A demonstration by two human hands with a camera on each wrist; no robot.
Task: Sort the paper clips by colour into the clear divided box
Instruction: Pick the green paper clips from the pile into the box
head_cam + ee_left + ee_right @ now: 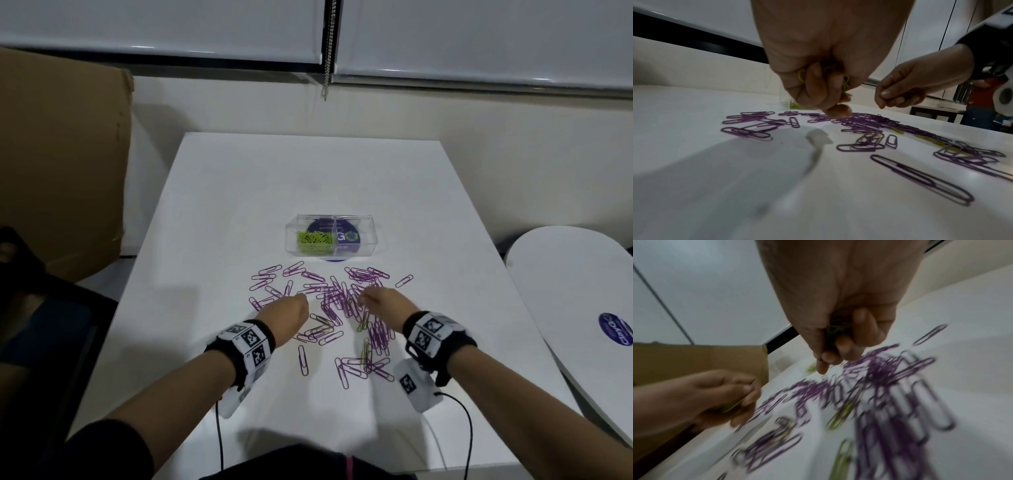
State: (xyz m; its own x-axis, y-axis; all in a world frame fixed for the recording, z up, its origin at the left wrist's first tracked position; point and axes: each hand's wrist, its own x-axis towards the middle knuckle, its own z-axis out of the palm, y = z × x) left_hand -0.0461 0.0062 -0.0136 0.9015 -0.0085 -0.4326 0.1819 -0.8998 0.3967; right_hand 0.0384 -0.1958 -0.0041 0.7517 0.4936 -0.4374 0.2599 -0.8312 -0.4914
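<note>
On the white table: small purple wire paper clips [342,301] lie scattered and partly tangled in front of the person, with a few yellow-green wire paper clips [365,349] mixed in among them.
Clear divided plastic box [363,246]: stands beyond the scatter, well apart from both hands; its left compartment holds a heap of yellow-green clips [313,240], its right compartment looks empty.
Handling, as I judge it: light, stiff, smooth wire; a clip lying flat offers little to catch, so a fingertip pinch at a rounded end or a slide to lift an edge should serve; tangled clips may drag neighbours along.
Left hand [818,81]: fingers curled in tightly over a small bunch of yellow-green clips, loops of which show between them; thumb and forefinger tips together, pointing down just above the purple clips.
Right hand [840,337]: fingers curled round what looks like a few yellow-green clips in the palm, though blur makes it uncertain; forefinger reaching down close to the heap.
Table [239,188]: smooth, so clips will likely skid when nudged.
</note>
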